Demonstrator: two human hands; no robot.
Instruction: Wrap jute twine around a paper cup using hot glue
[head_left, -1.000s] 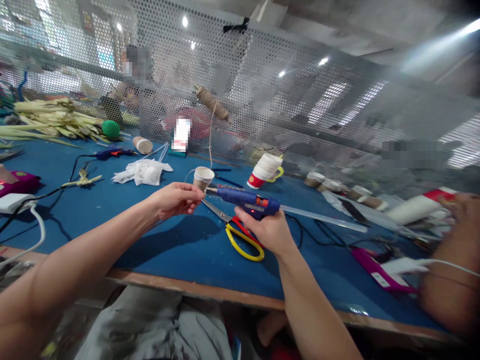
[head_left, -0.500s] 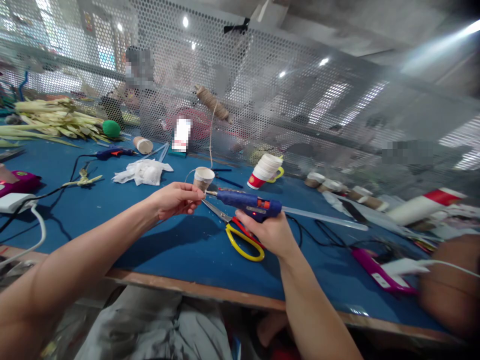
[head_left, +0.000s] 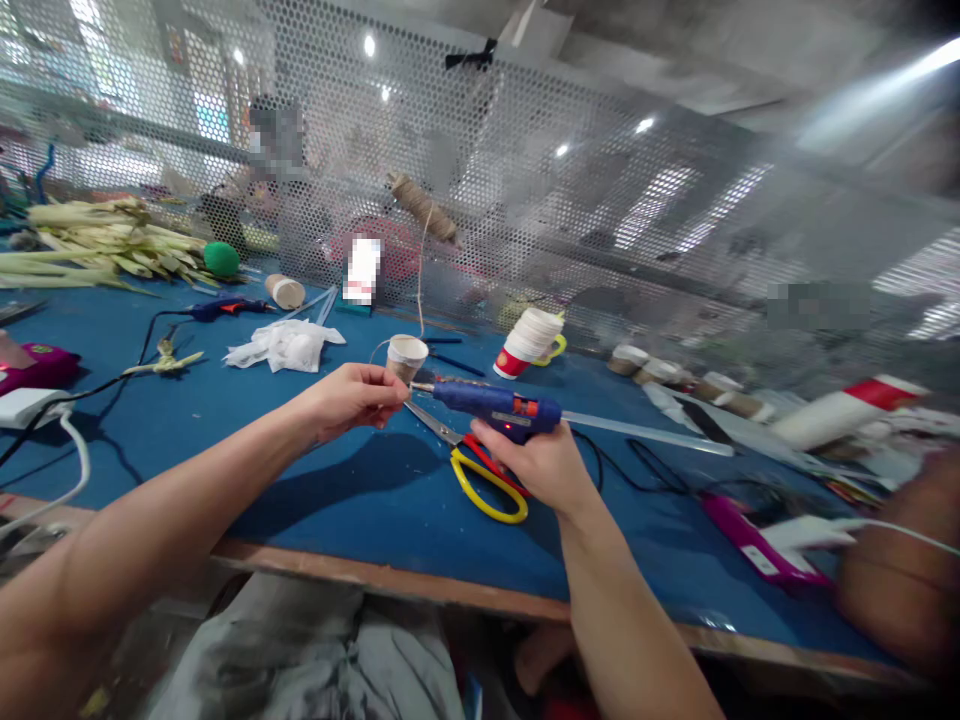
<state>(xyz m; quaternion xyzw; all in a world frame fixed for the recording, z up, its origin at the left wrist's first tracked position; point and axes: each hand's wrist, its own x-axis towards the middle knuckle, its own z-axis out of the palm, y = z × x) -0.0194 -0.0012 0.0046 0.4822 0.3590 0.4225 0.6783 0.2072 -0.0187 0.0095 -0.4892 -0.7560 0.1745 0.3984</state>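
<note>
My right hand (head_left: 536, 460) is wrapped around the grip of a blue hot glue gun (head_left: 487, 402); a clear glue stick (head_left: 649, 434) sticks out of its rear and a small red light glows on its side. The nozzle points left, right at the fingertips of my left hand (head_left: 367, 395). Those fingers are pinched together, and what they hold is too small to make out. Just behind them is a paper cup (head_left: 407, 352) with brownish wrapping on its lower part, partly hidden by the fingers. Under the glue gun lie scissors (head_left: 489, 487) with yellow and red handles.
A twine spool (head_left: 424, 208) hangs on the perforated screen, its strand running down behind the cup. Stacked paper cups (head_left: 529, 342), crumpled white tissue (head_left: 286, 345), a second glue gun (head_left: 225, 308) and a purple power strip (head_left: 761, 545) lie around. Another person's arm (head_left: 904, 560) is at right.
Almost nothing differs. Both hands, the glue gun and the cup keep their places, with only a very slight shift of the whole view.
</note>
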